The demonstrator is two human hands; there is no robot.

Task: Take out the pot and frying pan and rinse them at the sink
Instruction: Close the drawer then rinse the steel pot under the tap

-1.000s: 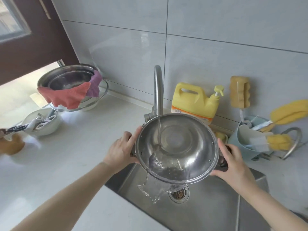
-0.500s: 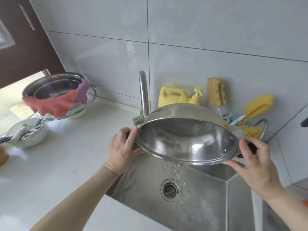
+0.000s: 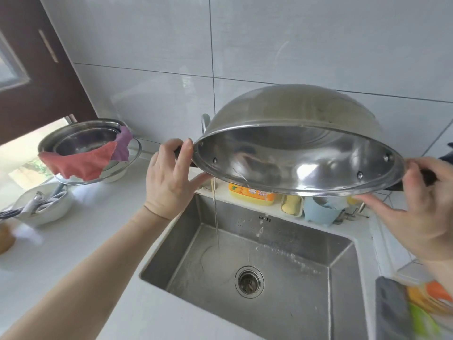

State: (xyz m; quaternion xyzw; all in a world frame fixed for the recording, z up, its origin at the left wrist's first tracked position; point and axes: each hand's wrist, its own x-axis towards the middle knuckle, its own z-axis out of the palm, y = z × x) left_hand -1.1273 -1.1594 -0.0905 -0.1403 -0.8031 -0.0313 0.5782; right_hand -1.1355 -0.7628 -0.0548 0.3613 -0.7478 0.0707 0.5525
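Observation:
A wide stainless steel pot [image 3: 296, 133] with two dark side handles is held high above the steel sink [image 3: 294, 244], tipped almost upside down with its mouth facing me and downward. My left hand [image 3: 171, 177] grips its left handle and my right hand [image 3: 424, 202] grips its right handle. A thin stream of water [image 3: 215, 217] falls from under the pot into the sink, to the left of the drain [image 3: 249, 282]. The faucet [image 3: 204, 121] is mostly hidden behind the pot.
On the white counter at left stand stacked steel bowls [image 3: 81, 136] draped with a red and purple cloth [image 3: 81, 163], and a white bowl of utensils [image 3: 41, 204]. Behind the sink are a yellow detergent bottle [image 3: 252, 193], a soap dish and a blue holder [image 3: 318, 212]. Blurred coloured items lie at lower right.
The pot has been lifted higher and turned further over, away from the running water. Its water has drained out, and my view has shifted down and left, showing more of the sink.

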